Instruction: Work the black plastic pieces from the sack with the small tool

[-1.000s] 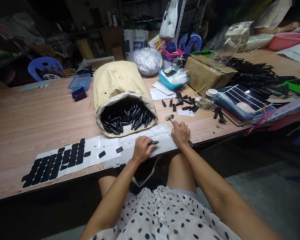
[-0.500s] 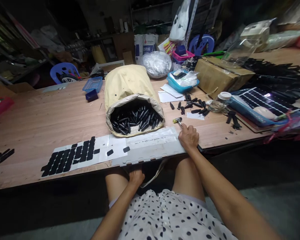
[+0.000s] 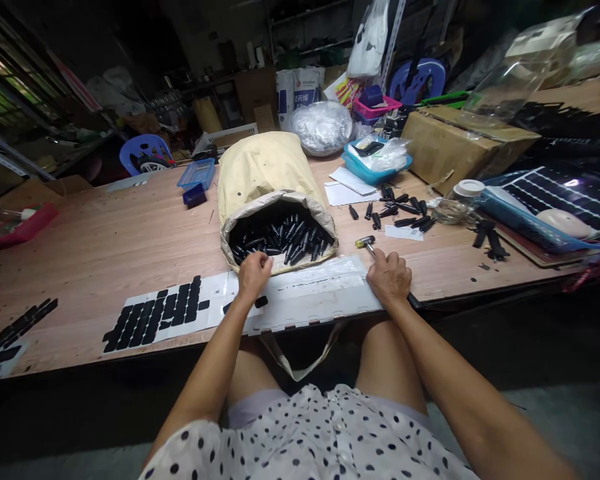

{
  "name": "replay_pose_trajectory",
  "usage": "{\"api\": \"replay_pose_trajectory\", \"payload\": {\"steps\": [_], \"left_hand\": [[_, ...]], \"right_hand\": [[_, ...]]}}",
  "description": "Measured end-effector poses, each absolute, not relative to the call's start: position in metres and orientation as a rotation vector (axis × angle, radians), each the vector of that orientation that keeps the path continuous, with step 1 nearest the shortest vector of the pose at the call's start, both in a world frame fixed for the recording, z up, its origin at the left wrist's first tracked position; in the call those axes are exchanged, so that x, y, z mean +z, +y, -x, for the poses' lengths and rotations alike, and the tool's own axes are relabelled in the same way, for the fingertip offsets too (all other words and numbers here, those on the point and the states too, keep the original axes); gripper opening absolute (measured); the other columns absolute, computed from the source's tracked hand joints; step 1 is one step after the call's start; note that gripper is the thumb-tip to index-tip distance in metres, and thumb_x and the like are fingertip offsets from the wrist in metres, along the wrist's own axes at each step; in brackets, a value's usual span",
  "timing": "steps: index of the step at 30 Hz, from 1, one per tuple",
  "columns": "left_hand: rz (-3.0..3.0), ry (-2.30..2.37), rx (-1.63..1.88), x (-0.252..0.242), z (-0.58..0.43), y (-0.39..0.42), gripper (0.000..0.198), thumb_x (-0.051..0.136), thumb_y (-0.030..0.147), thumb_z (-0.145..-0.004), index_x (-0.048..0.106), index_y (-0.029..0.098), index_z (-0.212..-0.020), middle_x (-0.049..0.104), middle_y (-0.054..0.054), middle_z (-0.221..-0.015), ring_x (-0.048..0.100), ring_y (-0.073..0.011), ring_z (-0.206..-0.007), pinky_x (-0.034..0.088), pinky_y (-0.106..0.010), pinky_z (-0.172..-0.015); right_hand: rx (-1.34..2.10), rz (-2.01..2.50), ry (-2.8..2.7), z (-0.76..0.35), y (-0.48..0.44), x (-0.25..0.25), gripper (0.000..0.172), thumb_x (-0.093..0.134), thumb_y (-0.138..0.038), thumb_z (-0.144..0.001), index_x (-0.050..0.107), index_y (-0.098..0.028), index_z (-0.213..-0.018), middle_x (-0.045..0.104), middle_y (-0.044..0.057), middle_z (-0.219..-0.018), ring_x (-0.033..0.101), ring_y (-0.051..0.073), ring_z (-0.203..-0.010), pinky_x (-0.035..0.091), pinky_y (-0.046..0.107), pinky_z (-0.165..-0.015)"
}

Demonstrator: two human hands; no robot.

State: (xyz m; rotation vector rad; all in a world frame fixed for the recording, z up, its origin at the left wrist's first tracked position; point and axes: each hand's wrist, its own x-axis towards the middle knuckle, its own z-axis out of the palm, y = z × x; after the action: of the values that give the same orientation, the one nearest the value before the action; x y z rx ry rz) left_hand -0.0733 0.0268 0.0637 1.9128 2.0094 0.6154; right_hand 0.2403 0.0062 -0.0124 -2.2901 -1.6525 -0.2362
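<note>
My right hand (image 3: 391, 277) is closed around the handle of a small hammer (image 3: 365, 241) with a yellow-and-black head, resting at the table's front. My left hand (image 3: 254, 275) is at the lower lip of a cream sack (image 3: 267, 163), its fingers curled together; whatever they might hold is hidden. Many black tapered plastic pieces (image 3: 300, 237) fill the sack's open mouth. Under my hands lies a grey-white board (image 3: 320, 300) along the table edge. Beside it, a white sheet carries rows of black rounded patches (image 3: 147, 317); my left forearm partly covers the loose patches.
More black tapered pieces (image 3: 405, 210) lie right of the sack, near a lidded jar (image 3: 457, 200) and a cardboard box (image 3: 465, 147). Blue baskets (image 3: 197, 175) stand behind left, and a red tray (image 3: 20, 223) sits far left. A strap (image 3: 300, 373) hangs below the table edge.
My left hand has risen from below the table edge to the sack's mouth. My right hand keeps hold of the hammer. The view has shifted slightly left.
</note>
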Motion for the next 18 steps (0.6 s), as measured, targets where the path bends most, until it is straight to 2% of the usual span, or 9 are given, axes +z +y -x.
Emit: {"api": "replay_pose_trajectory", "payload": {"steps": [3,6,11,14,18], "left_hand": [[-1.884,2.323,0.527,0.067,0.08,0.068,0.017,0.061,0.034,-0.09,0.069,0.02,-0.097,0.068,-0.013,-0.108,0.066,-0.0291,-0.107,0.052,-0.038,-0.09],[-1.865,2.367,0.35,0.065,0.081,0.086,0.02,0.064,0.031,-0.088,0.068,0.021,-0.104,0.066,-0.014,-0.117,0.066,-0.0315,-0.11,0.052,-0.041,-0.091],[-1.866,2.375,0.401,0.07,0.091,0.084,0.026,0.066,0.023,-0.085,0.068,0.023,-0.11,0.07,-0.01,-0.111,0.067,-0.0287,-0.106,0.053,-0.038,-0.088],[-1.852,2.416,0.544,0.072,0.097,0.063,0.026,0.067,0.026,-0.085,0.069,0.026,-0.111,0.07,-0.007,-0.109,0.066,-0.0276,-0.104,0.053,-0.036,-0.083],[-1.944,2.051,0.715,0.053,0.073,0.021,0.026,0.067,0.024,-0.085,0.071,0.026,-0.111,0.071,-0.003,-0.099,0.065,-0.0223,-0.092,0.053,-0.034,-0.08]], "right_hand": [[-0.219,2.302,-1.659,-0.237,0.006,-0.009,0.04,0.046,-0.022,-0.093,0.064,-0.019,-0.128,0.057,0.015,-0.101,0.05,0.029,-0.094,0.033,0.035,-0.071],[-0.185,2.325,-1.662,-0.235,0.006,-0.004,0.041,0.044,-0.021,-0.093,0.064,-0.019,-0.129,0.058,0.016,-0.102,0.051,0.029,-0.096,0.034,0.035,-0.072],[-0.149,2.342,-1.661,-0.232,0.004,0.001,0.042,0.045,-0.021,-0.093,0.063,-0.018,-0.13,0.058,0.016,-0.104,0.051,0.029,-0.096,0.035,0.036,-0.073],[-0.148,2.344,-1.651,-0.231,0.005,0.0,0.041,0.045,-0.021,-0.093,0.063,-0.018,-0.129,0.058,0.016,-0.105,0.051,0.029,-0.097,0.036,0.037,-0.074],[-0.162,2.333,-1.642,-0.232,0.006,-0.002,0.04,0.045,-0.022,-0.093,0.062,-0.019,-0.129,0.057,0.016,-0.105,0.05,0.029,-0.097,0.035,0.036,-0.075]]}}
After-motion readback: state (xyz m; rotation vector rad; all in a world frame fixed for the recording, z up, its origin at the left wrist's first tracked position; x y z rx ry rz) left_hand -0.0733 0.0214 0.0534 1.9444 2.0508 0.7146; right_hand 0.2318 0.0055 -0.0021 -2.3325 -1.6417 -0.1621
